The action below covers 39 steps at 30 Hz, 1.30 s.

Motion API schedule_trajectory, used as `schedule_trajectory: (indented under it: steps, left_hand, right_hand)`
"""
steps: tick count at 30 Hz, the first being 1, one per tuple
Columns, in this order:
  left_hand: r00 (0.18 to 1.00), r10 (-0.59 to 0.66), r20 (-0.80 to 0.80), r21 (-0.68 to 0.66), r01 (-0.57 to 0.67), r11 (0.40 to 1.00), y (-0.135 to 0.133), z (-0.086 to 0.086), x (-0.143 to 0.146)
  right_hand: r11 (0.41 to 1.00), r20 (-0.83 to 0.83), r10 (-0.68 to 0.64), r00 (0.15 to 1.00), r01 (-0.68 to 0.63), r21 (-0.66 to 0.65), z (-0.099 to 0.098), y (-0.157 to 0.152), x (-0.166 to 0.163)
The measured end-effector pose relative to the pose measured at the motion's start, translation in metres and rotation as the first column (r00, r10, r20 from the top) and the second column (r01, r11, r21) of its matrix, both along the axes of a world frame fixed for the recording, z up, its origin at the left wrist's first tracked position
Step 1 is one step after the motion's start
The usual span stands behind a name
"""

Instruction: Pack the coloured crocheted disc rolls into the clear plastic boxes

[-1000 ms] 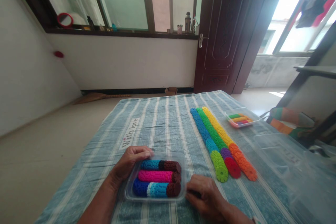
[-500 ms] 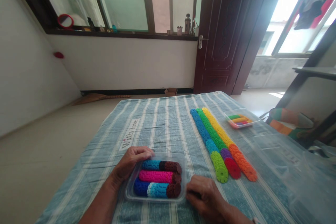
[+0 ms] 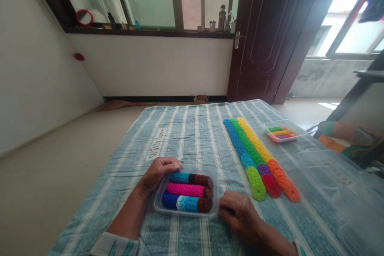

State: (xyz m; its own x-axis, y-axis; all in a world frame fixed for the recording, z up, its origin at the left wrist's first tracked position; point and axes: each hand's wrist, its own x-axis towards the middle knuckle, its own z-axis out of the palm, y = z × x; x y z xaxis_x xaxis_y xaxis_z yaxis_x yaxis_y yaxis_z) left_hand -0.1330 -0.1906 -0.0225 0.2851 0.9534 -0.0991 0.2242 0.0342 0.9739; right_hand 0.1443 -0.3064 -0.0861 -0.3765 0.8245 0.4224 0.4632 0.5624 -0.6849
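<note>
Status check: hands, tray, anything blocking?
Left hand grips clear tray far-left corner. Right hand at its right edge. Disc rows lie apart, right.

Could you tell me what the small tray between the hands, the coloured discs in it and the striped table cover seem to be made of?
The tray looks like thin clear plastic: glossy and see-through. The discs seem moulded plastic, matte, with toothed edges, stacked in rolls. The table cover appears woven cloth, soft and slightly wrinkled, with printed lettering. The left hand and right hand touch the tray's ends.

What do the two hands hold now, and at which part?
Both grip the clear tray: the left hand at its far left corner, the right hand at its right edge.
</note>
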Motion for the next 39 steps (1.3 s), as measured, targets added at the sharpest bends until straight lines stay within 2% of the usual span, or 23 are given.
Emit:
schedule_trajectory:
  steps: [14,17,20,23,26,29,35,39]
  left_hand:
    - [0.995,0.025,0.094,-0.030,-0.022,0.999,-0.003,-0.001,0.006]
    - [0.998,0.037,0.059,-0.010,-0.036,0.999,-0.001,0.001,0.007]
    - [0.997,0.069,0.017,0.006,-0.069,0.998,0.003,0.002,0.006]
    - [0.993,0.112,-0.024,0.002,-0.112,0.994,0.007,0.003,0.004]
    - [0.991,0.136,-0.013,-0.027,-0.137,0.990,0.010,0.004,0.002]
    - [0.988,0.153,-0.006,-0.058,-0.153,0.987,0.013,0.003,0.000]
    - [0.982,0.190,0.006,-0.121,-0.188,0.975,0.022,-0.006,-0.006]
    - [0.980,0.199,-0.008,-0.153,-0.198,0.968,0.023,-0.004,-0.003]
  right_hand:
    - [1.000,0.021,-0.011,1.000,0.012,-0.016,0.008,-0.003,0.004]
    - [0.999,0.003,-0.041,0.999,0.041,0.022,0.007,-0.002,0.002]
    - [0.986,-0.036,-0.104,0.994,0.108,0.128,0.007,-0.001,0.000]
    - [0.930,-0.037,-0.204,0.978,0.206,0.305,0.015,-0.001,-0.002]
    - [0.867,0.015,-0.254,0.967,0.221,0.447,0.028,-0.003,-0.006]
    - [0.831,0.080,-0.271,0.959,0.192,0.521,0.035,-0.006,-0.013]
    - [0.759,0.142,-0.380,0.914,0.221,0.613,0.024,0.001,-0.027]
    - [0.685,0.219,-0.464,0.858,0.192,0.703,0.022,0.007,-0.042]
